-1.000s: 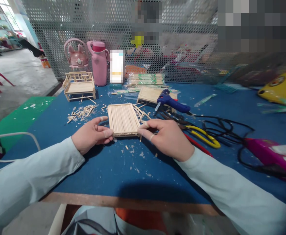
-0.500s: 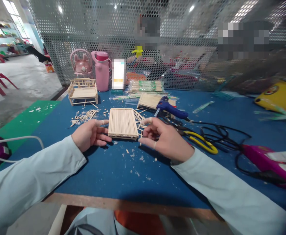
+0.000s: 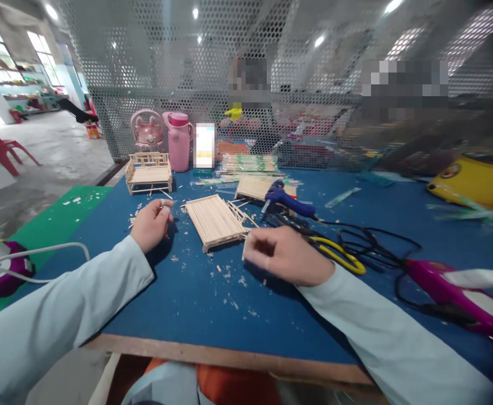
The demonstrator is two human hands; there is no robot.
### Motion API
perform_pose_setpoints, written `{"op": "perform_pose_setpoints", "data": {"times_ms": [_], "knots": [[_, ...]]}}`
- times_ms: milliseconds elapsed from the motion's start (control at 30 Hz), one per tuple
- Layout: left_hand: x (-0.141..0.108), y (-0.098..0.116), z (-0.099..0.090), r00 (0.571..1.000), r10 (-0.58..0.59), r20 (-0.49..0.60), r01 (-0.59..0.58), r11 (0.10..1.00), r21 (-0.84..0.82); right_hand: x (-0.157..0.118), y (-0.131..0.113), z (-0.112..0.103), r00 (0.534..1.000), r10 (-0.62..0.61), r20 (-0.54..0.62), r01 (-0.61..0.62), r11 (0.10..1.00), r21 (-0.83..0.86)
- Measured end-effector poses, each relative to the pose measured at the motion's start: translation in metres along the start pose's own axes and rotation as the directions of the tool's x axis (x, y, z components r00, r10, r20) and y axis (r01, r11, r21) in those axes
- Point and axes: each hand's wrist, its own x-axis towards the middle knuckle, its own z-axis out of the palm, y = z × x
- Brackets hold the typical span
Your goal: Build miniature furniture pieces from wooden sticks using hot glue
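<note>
A small stick-built platform (image 3: pixel 216 220), flat-topped with short legs, stands turned at an angle on the blue table. To its left, apart from it, my left hand (image 3: pixel 151 225) is closed with the fingers curled in; what they hold, if anything, is hidden. My right hand (image 3: pixel 286 256) is slightly blurred beside the platform's front right corner. Its thumb and forefinger meet in a pinch, and I cannot make out anything between them. Pale tape wraps some fingertips. Loose sticks (image 3: pixel 240 211) lie along the platform's right side.
Behind stand a miniature stick bench (image 3: pixel 149 173), a pink bottle (image 3: pixel 179 143), a phone (image 3: pixel 205 147) and another stick platform (image 3: pixel 250 188). A blue glue gun (image 3: pixel 286 199), yellow-handled pliers (image 3: pixel 341 256), black cables and a purple power strip (image 3: pixel 461 292) lie right. A perforated metal screen (image 3: pixel 305 124) rises behind.
The platform has turned from facing me squarely to an angle. My left hand has drawn away from it and its fingers have curled. My right thumb and forefinger have come together.
</note>
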Motion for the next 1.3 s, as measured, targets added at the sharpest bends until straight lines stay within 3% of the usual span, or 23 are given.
{"op": "perform_pose_setpoints", "data": {"times_ms": [33,100,300,467,567,667,767,800,867,933,1067,1200,1300], "knots": [[0.005,-0.002,0.003,1.0,0.009,-0.02,-0.009,1.0,0.011,-0.001,-0.004,0.001,0.995,-0.025,0.097,0.02,0.998,0.057],[0.015,-0.004,0.01,0.998,0.038,-0.049,-0.037,0.999,0.017,0.0,-0.008,0.005,0.985,-0.032,0.171,0.016,0.995,0.095],[0.029,-0.004,0.018,0.997,0.065,0.034,-0.064,0.997,-0.032,0.004,0.0,0.014,0.999,0.013,0.048,-0.016,0.998,0.057],[0.011,0.008,-0.003,0.997,0.018,0.072,-0.007,0.989,-0.15,0.006,0.013,0.009,0.994,0.044,-0.097,-0.03,0.99,0.14],[0.001,0.013,-0.014,0.99,-0.044,0.135,0.069,0.979,-0.192,0.009,0.021,0.006,0.995,0.042,-0.092,-0.024,0.981,0.192],[0.0,0.012,-0.014,0.984,-0.08,0.158,0.106,0.982,-0.159,0.01,0.025,0.001,0.996,0.08,-0.038,-0.071,0.977,0.199],[0.005,0.007,-0.01,0.998,-0.059,0.013,0.06,0.988,-0.145,0.005,0.022,-0.005,0.995,0.097,0.032,-0.101,0.975,0.196],[0.008,0.005,-0.008,0.998,-0.052,-0.043,0.046,0.988,-0.145,0.003,0.02,-0.006,0.987,0.099,0.125,-0.125,0.968,0.22],[0.012,0.001,-0.007,0.989,-0.041,-0.144,0.022,0.991,-0.135,0.001,0.018,-0.007,0.929,0.115,0.352,-0.22,0.936,0.274],[0.016,-0.001,-0.008,0.978,-0.038,-0.207,0.015,0.993,-0.113,0.001,0.02,-0.005,0.886,0.151,0.438,-0.3,0.907,0.295],[0.023,-0.006,-0.013,0.97,-0.054,-0.239,0.044,0.998,-0.045,0.009,0.035,-0.001,0.963,0.208,0.173,-0.25,0.927,0.278],[0.027,-0.014,-0.018,0.97,-0.071,-0.232,0.082,0.996,0.039,0.016,0.042,0.008,0.976,0.217,-0.006,-0.207,0.941,0.268],[0.025,-0.017,-0.016,0.982,-0.084,-0.169,0.098,0.992,0.081,0.017,0.035,0.015,0.976,0.211,-0.048,-0.191,0.947,0.259]]}}
